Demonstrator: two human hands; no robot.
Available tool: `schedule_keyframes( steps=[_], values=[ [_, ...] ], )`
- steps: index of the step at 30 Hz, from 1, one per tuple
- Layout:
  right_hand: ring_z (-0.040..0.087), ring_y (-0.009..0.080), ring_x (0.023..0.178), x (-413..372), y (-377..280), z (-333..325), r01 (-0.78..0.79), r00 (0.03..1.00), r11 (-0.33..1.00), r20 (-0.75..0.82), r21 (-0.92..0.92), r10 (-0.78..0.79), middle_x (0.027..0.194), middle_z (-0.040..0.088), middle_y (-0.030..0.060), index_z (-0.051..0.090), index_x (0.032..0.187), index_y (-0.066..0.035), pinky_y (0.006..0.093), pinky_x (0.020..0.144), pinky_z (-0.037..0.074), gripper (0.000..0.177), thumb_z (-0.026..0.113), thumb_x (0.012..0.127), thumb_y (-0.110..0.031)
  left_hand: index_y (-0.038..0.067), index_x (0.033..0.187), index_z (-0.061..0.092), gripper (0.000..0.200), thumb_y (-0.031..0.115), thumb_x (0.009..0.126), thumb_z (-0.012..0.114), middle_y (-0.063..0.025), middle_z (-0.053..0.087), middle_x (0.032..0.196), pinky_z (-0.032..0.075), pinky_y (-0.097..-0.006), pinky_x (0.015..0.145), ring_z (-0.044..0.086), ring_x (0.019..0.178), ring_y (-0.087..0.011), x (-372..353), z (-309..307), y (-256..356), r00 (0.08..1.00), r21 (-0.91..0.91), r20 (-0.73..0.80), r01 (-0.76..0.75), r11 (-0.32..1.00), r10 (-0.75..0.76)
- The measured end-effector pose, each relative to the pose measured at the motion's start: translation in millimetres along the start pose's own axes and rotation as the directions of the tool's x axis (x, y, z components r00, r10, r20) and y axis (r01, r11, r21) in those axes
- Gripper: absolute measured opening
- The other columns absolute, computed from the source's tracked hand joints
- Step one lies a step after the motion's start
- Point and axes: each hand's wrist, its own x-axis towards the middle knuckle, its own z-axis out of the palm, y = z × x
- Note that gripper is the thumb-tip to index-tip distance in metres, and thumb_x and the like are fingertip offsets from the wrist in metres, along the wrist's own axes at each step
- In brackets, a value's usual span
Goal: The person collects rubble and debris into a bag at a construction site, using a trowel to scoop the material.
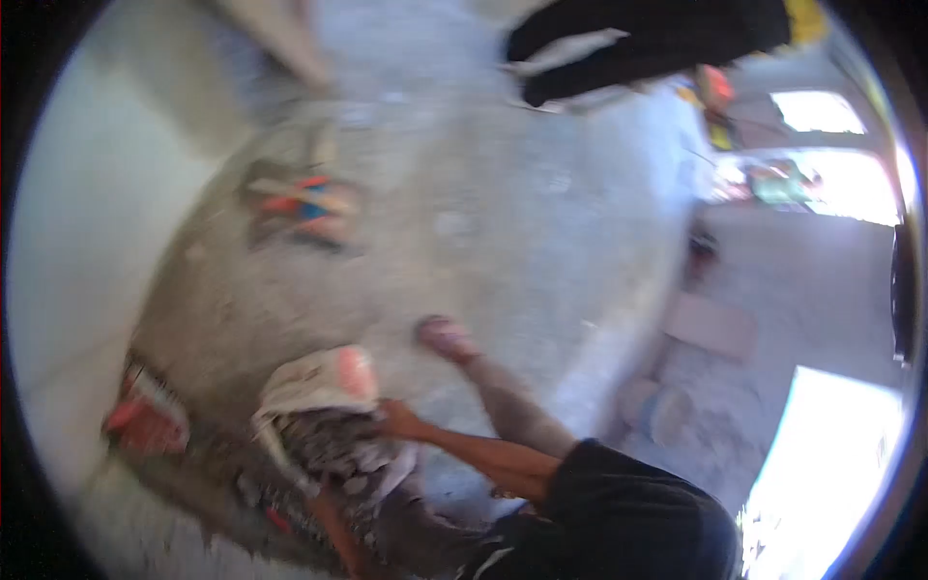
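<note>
A whitish sack [314, 384] with a pink-red patch lies on the floor at lower left, its mouth open and grey rubble [333, 443] inside. At the sack's right rim, my right hand [396, 421] is closed on the fabric. Lower down, my left hand [315, 491] holds the sack's other edge, its fingers blurred. More loose rubble lies beneath and around the left forearm.
A red container [150, 422] sits by the left wall. Blurred tools or wood pieces [304, 205] lie beyond the sack. Another person in dark trousers [648, 43] is at the top. My shoe [445, 336] rests on the concrete floor [503, 232]. A round pale object [662, 411] stands at right.
</note>
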Motion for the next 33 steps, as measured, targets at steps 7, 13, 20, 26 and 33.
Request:
schedule_keyframes(
  steps=[7,13,20,26,33],
  values=[
    [0.064,0.042,0.085,-28.2,-34.8,-58.6,0.227,0.926,0.973,-0.318,0.042,-0.202,0.088,0.064,0.0275,0.058,0.118,-0.001,0.0476,0.077,0.052,0.05,0.06,0.069,-0.015,-0.009,0.111,0.057,0.037,0.008,0.079,0.061,-0.0165,0.063,0.09,0.049,-0.0399,0.071,0.062,0.08,-0.0285,-51.7,-38.2,42.2,0.939,0.124,0.038,-0.345,0.931,0.343],
    [0.063,0.0389,0.096,-164.6,-66.6,-172.8,-0.159,0.964,0.973,-0.187,0.165,0.189,0.1,0.065,0.0254,0.06,0.115,-0.001,0.0457,0.081,0.051,0.048,0.063,0.072,-0.022,-0.008,0.103,0.058,0.029,0.003,0.076,0.055,-0.0107,0.061,0.078,0.048,-0.038,0.063,0.061,0.071,-0.0223,-155.5,-70.9,152.7,0.876,-0.375,0.223,-0.327,0.867,0.427],
    [0.067,0.0201,0.079,-334.1,-72.7,-344.3,0.106,0.934,0.475,-0.251,0.874,0.254,0.096,0.069,0.0095,0.065,0.105,-0.001,0.036,0.074,0.053,0.037,0.071,0.073,-0.019,-0.005,0.091,0.058,0.027,0.008,0.068,0.065,-0.0079,0.06,0.068,0.045,-0.0375,0.055,0.056,0.06,-0.0202,-390.4,-131.7,291.2,0.85,0.106,0.31,-0.476,0.873,0.426],
    [0.066,0.026,0.081,-452.2,-68.0,-440.2,-0.056,0.775,0.7,-0.411,0.712,0.481,0.089,0.068,0.0169,0.066,0.102,0.001,0.0406,0.074,0.052,0.036,0.066,0.075,-0.022,-0.005,0.098,0.063,0.04,0.01,0.062,0.07,-0.0113,0.064,0.081,0.049,-0.0371,0.066,0.061,0.074,-0.0225,-500.8,-38.4,422.4,0.443,-0.103,0.567,-0.798,0.594,0.694],
    [0.06,0.017,0.067,-510.5,33.3,-447.2,0.326,0.577,0.201,-0.363,0.924,0.732,0.074,0.064,0.006,0.068,0.089,0.002,0.0335,0.06,0.049,0.024,0.065,0.071,-0.013,-0.003,0.104,0.062,0.047,0.012,0.061,0.069,-0.0192,0.065,0.08,0.049,-0.0382,0.07,0.064,0.075,-0.0288,-752.4,31.1,533.3,0.107,0.093,0.834,-0.994,0.053,0.541]
  ],
)
